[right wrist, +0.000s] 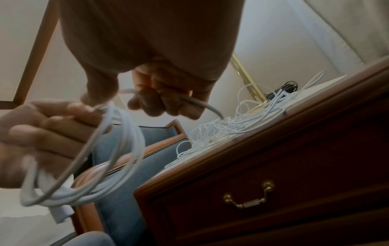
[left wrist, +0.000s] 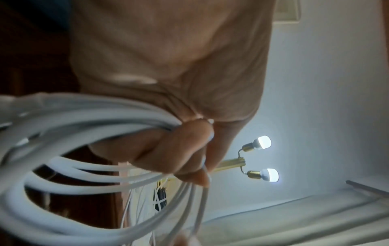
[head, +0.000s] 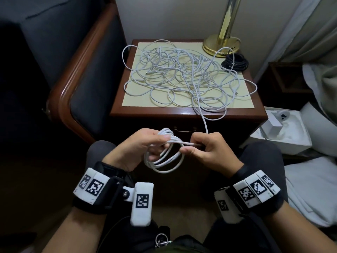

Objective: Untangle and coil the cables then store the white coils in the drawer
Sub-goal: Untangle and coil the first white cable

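- L hand (head: 144,147) had its fingers curled round the white coil (head: 164,161), several loops pinched at the top w/ the rest hanging free in front of my lap. Imo that's the anchor hand, so the loops kept one size.
- R hand (head: 204,148) was clenched on the running strand (head: 205,123) just beside the coil, thumb underneath. Prob held that close so I could feed the next loop w/o slack twisting.
- That strand ran up over the nightstand (head: 182,114) edge into the white cable tangle (head: 182,75), which covered most of the cream top. So the cable wasn't fully free yet, the rest still sat in the pile.
- Black cable bundle (head: 235,63) lay already coiled at the back right, touching the brass lamp base (head: 218,46). Guessing it was parked there bc only white ones go in the drawer.
- Drawer (right wrist: 273,191) looked closed in the r wrist view, brass pull (right wrist: 248,198) hanging flat. No white coil stored that I could see, so early days.
- Risk imo: tugging the strand could drag the whole tangle off the edge.
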Motion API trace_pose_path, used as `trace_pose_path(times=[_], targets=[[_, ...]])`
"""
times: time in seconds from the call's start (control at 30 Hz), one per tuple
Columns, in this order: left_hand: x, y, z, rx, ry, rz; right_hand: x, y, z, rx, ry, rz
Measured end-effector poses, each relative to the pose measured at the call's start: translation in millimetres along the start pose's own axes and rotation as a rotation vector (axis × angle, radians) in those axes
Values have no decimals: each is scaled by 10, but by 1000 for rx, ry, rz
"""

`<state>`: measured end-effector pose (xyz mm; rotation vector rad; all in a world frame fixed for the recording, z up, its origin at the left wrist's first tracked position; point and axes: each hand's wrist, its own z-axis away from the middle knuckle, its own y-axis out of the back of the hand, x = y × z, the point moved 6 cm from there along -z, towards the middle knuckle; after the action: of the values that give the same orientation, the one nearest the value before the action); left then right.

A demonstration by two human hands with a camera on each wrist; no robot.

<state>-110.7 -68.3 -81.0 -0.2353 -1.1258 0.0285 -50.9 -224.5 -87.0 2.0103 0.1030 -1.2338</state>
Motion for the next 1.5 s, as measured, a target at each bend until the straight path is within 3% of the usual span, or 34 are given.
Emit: trace_pose_path(times=[0.13, 0.27, 0.47, 0.63, 0.83, 1.03, 1.23, 1.37, 1.5], targets=[[206, 295, 192, 94, -60, 13, 119, 228, -53, -12, -15, -9], [341, 541, 378, 129, -123, 292, 175, 495, -188, 86, 2, 82], [340, 972, 437, 391, -206, 561, 315, 612, -189, 249, -52, 59], [227, 937, 322, 501, -252, 613, 154, 355, -67, 168, -8, 183], [157, 618, 159, 445, -266, 444, -127, 12, 4, -92, 37, 368], [22, 188, 35, 269, -160, 159, -193, -208, -31, -280, -12, 293], [-46, -229, -4, 78, -107, 0, -256, -126, -58, -63, 92, 255], [-94, -260, -26, 61, -55, 43, -267, 20, -1, 155, 162, 194], [-118, -272, -36, 29, -5, 13, -283, 65, 45, 212, 217, 130]])
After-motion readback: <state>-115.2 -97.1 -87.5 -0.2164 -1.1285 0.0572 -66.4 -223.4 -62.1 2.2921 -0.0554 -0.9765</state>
